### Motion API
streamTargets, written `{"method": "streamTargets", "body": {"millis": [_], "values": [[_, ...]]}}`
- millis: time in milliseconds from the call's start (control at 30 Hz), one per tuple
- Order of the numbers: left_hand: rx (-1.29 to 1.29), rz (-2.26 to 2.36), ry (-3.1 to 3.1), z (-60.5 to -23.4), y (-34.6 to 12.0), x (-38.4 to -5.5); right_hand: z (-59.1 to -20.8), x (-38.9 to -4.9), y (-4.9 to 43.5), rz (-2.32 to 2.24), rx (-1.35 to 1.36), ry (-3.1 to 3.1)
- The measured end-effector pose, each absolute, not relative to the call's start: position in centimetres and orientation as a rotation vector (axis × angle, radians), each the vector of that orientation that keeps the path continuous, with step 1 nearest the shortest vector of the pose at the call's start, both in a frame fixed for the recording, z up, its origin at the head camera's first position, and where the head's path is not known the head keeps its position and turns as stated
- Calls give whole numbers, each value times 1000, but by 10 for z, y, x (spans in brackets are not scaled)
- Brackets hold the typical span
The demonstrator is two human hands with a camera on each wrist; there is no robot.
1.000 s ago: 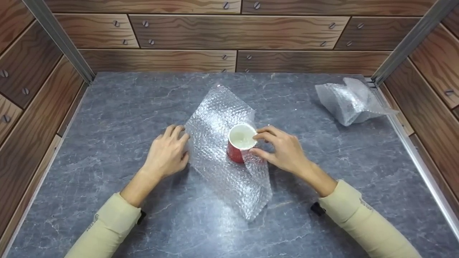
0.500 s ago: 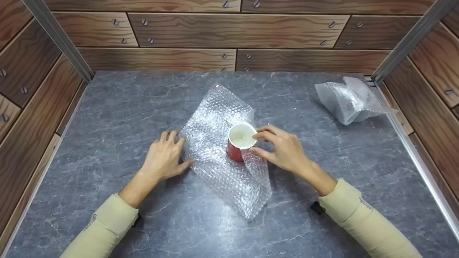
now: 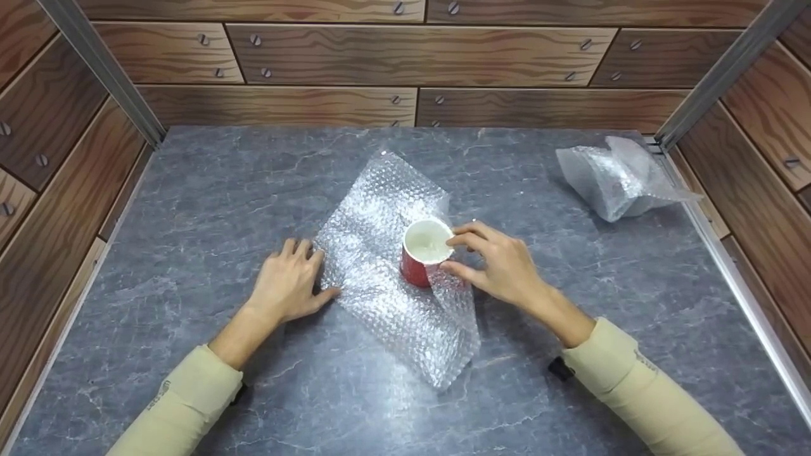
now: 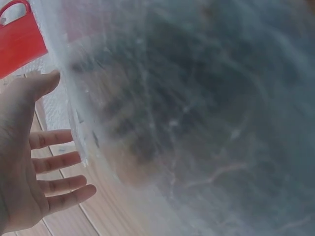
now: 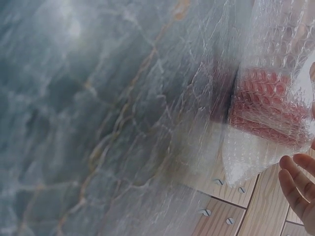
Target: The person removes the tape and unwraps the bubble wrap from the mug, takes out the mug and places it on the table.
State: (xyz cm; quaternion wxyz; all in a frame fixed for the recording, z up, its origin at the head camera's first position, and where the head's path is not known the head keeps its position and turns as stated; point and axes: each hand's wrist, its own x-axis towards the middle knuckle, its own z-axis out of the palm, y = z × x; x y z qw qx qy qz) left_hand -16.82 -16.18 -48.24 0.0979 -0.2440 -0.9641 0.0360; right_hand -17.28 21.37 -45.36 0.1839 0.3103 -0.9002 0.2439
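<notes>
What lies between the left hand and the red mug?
In the head view, bubble wrap spans the stretch between the left hand and the red mug.

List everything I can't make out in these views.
Head: the left sleeve lettering, too small to read.
Head: whether the crumpled bubble wrap holds anything; its folds hide the inside.
Left wrist: part of the red mug, cut off by the left edge.
Right wrist: part of the right hand, cut off by the right edge.
</notes>
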Motion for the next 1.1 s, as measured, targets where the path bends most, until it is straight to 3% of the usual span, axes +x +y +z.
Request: {"method": "streamTargets", "body": {"millis": [467,1100], "values": [[-744,34,-2884,-487,-162,-166,-453,-173,214,692,872,-2537],[-858,112,-2661,-458,-132,-162,-454,-173,213,677,876,-2531]]}}
